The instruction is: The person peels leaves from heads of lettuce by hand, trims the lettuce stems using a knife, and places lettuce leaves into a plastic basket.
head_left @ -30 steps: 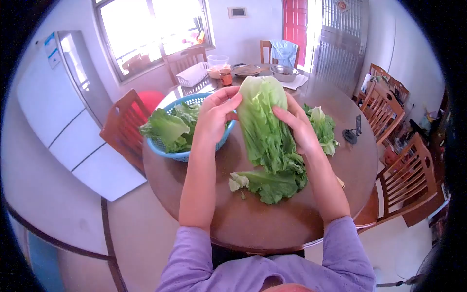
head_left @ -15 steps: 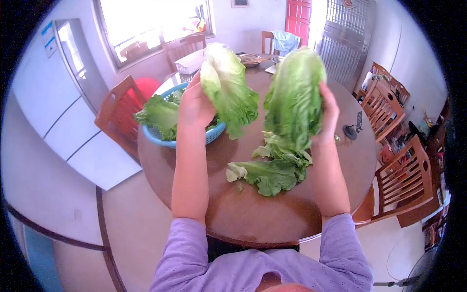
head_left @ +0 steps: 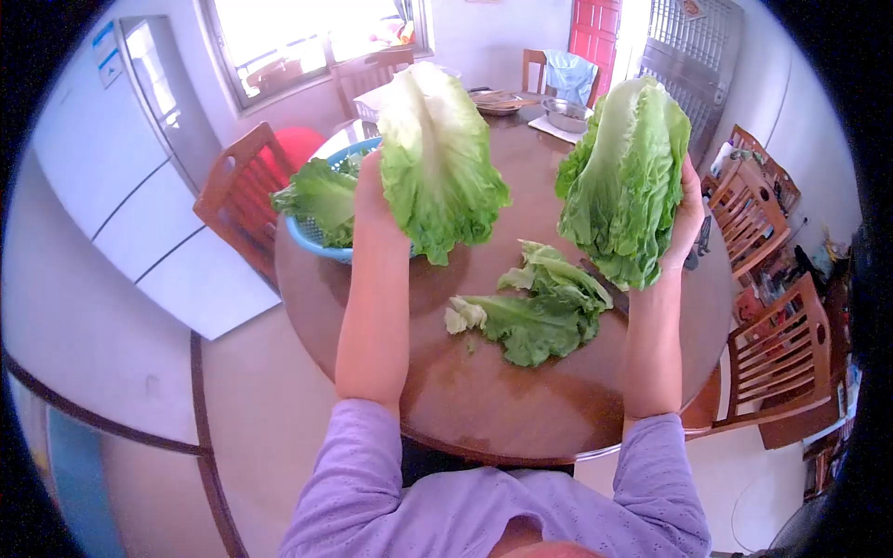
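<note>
My left hand (head_left: pixel 374 191) is closed on a lettuce leaf (head_left: pixel 442 163), pale along its rib and held up over the left of the table. On the other side, my right hand (head_left: pixel 686 219) grips a head of lettuce (head_left: pixel 625 181) from its right; the fingers are partly hidden behind it. Between the two, loose lettuce leaves (head_left: pixel 539 321) lie on the round brown table (head_left: pixel 502 409). A blue plastic basket (head_left: pixel 316 244) with green leaves (head_left: pixel 321 197) in it stands behind my left forearm.
Toward the back of the table are a metal bowl (head_left: pixel 566 113) and a dish with chopsticks (head_left: pixel 498 100). A dark knife-like object (head_left: pixel 605 284) lies partly hidden under the lettuce head. Wooden chairs (head_left: pixel 786 349) surround the table, and a red stool (head_left: pixel 296 144) is at the left.
My hands have moved apart, the right one rightward with the lettuce head. The leaf in my left hand is now separate and turned with its broad face toward me.
</note>
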`<state>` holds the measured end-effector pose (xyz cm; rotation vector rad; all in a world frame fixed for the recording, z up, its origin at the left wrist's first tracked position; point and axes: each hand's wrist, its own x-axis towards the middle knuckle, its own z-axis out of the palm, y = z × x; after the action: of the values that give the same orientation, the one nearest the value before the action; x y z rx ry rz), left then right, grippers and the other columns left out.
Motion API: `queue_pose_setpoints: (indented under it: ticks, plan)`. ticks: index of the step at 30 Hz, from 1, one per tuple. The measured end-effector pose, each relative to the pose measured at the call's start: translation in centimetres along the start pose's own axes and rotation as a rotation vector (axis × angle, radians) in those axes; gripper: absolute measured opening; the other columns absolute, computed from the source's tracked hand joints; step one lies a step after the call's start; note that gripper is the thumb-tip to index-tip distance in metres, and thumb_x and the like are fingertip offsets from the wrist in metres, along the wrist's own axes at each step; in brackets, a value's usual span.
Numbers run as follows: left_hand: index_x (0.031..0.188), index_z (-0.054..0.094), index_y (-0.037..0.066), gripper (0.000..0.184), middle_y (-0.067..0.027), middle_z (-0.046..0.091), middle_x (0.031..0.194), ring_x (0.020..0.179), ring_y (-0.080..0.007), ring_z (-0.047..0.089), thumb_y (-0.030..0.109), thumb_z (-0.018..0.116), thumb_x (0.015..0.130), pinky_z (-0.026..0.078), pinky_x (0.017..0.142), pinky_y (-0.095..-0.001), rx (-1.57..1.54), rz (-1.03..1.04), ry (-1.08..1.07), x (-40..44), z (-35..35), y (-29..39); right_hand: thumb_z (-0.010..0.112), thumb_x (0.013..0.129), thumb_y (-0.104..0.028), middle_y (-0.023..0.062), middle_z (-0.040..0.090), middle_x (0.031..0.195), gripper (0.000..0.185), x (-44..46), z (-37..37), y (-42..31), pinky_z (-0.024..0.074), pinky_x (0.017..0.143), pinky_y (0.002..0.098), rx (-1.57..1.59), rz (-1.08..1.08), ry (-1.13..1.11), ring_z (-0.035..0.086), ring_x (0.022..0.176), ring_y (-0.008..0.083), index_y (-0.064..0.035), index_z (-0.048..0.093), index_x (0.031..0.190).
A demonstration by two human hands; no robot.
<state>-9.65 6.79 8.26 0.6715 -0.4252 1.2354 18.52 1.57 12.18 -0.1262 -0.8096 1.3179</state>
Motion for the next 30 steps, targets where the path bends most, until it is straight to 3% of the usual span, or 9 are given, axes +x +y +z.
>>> queue_pose_setpoints:
  ticks: [6, 9, 12, 15, 16, 19, 24, 28, 30]
  plan:
    - [0.131, 0.046, -0.001, 0.043, -0.0160, 0.055, 0.126, 0.113, -0.0291, 0.057, 0.016, 0.054, 0.092, 0.048, 0.096, -0.0448, 0.233, -0.026, 0.059, 0.8, -0.5, 0.7, 0.042, 0.094, -0.034, 0.0158, 0.061, 0.119, 0.047, 0.2, -0.8, -0.1, 0.0522, 0.088, 0.0467, -0.048, -0.004, -0.020, 0.063, 0.102, 0.0301, -0.0023, 0.054, 0.126]
    - [0.137, 0.039, -0.002, 0.049, -0.0182, 0.044, 0.138, 0.127, -0.0331, 0.045, 0.024, 0.040, 0.096, 0.036, 0.108, -0.0463, 0.039, -0.137, -0.284, 1.5, -0.6, 0.5, 0.044, 0.093, -0.033, 0.0144, 0.062, 0.115, 0.044, 0.3, -0.7, 0.0, 0.0522, 0.087, 0.0436, -0.045, -0.013, -0.042, 0.063, 0.100, 0.0284, -0.0021, 0.055, 0.123]
    - [0.128, 0.052, 0.002, 0.040, -0.0131, 0.060, 0.121, 0.108, -0.0248, 0.060, 0.015, 0.057, 0.091, 0.050, 0.092, -0.0414, 0.339, -0.021, -0.068, 1.1, 1.3, 0.1, 0.048, 0.093, -0.029, 0.0115, 0.065, 0.110, 0.039, -0.2, 0.4, 0.1, 0.0521, 0.084, 0.0374, 0.008, 0.005, -0.040, 0.064, 0.095, 0.0249, -0.0019, 0.058, 0.119]
    - [0.129, 0.051, 0.001, 0.040, -0.0116, 0.062, 0.118, 0.105, -0.0229, 0.061, 0.014, 0.056, 0.091, 0.052, 0.087, -0.0385, 0.647, 0.221, 0.172, 0.8, 1.5, 2.4, 0.048, 0.093, -0.029, 0.0115, 0.065, 0.110, 0.038, -0.3, 0.1, -0.1, 0.0519, 0.084, 0.0374, 0.015, 0.006, -0.043, 0.064, 0.095, 0.0251, -0.0017, 0.058, 0.118]
    - [0.124, 0.056, 0.000, 0.036, -0.0092, 0.064, 0.114, 0.099, -0.0204, 0.063, 0.014, 0.058, 0.090, 0.052, 0.082, -0.0328, 0.712, 0.305, 0.164, 0.4, 2.2, 3.7, 0.048, 0.093, -0.029, 0.0115, 0.065, 0.110, 0.038, -0.3, 0.0, -0.3, 0.0518, 0.084, 0.0375, 0.017, -0.004, -0.044, 0.064, 0.095, 0.0251, -0.0017, 0.059, 0.118]
    - [0.115, 0.065, 0.004, 0.029, -0.0079, 0.065, 0.111, 0.093, -0.0184, 0.064, 0.016, 0.061, 0.089, 0.051, 0.080, -0.0281, 1.394, 0.510, 0.468, -0.1, 4.7, 6.9, 0.048, 0.093, -0.030, 0.0123, 0.065, 0.110, 0.039, 0.0, -1.1, -1.0, 0.0520, 0.085, 0.0401, 0.027, -0.017, -0.085, 0.064, 0.096, 0.0265, -0.0022, 0.059, 0.118]
    - [0.107, 0.070, 0.010, 0.024, -0.0072, 0.067, 0.099, 0.083, -0.0170, 0.064, 0.021, 0.064, 0.087, 0.049, 0.075, -0.0271, 1.946, 0.519, 0.455, 1.5, 5.2, 10.1, 0.044, 0.095, -0.032, 0.0139, 0.064, 0.113, 0.042, -0.2, -1.0, -1.5, 0.0528, 0.086, 0.0445, 0.060, -0.016, -0.122, 0.064, 0.098, 0.0284, -0.0026, 0.056, 0.122]
    - [0.107, 0.070, 0.011, 0.026, -0.0120, 0.065, 0.098, 0.086, -0.0236, 0.063, 0.024, 0.061, 0.086, 0.049, 0.079, -0.0349, 2.432, 0.595, 0.210, 5.0, 2.3, 11.6, 0.044, 0.095, -0.029, 0.0135, 0.065, 0.111, 0.040, -0.6, -0.7, -1.3, 0.0540, 0.084, 0.0419, 0.091, 0.010, -0.195, 0.065, 0.096, 0.0263, -0.0021, 0.057, 0.121]
    - [0.109, 0.068, 0.013, 0.026, -0.0120, 0.066, 0.101, 0.091, -0.0263, 0.063, 0.025, 0.060, 0.088, 0.049, 0.083, -0.0369, 2.681, 0.451, 0.092, 6.0, 0.6, 11.6, 0.044, 0.095, -0.028, 0.0133, 0.065, 0.111, 0.039, -0.9, -0.2, -1.1, 0.0546, 0.083, 0.0402, 0.091, -0.010, -0.163, 0.066, 0.095, 0.0252, -0.0016, 0.056, 0.121]
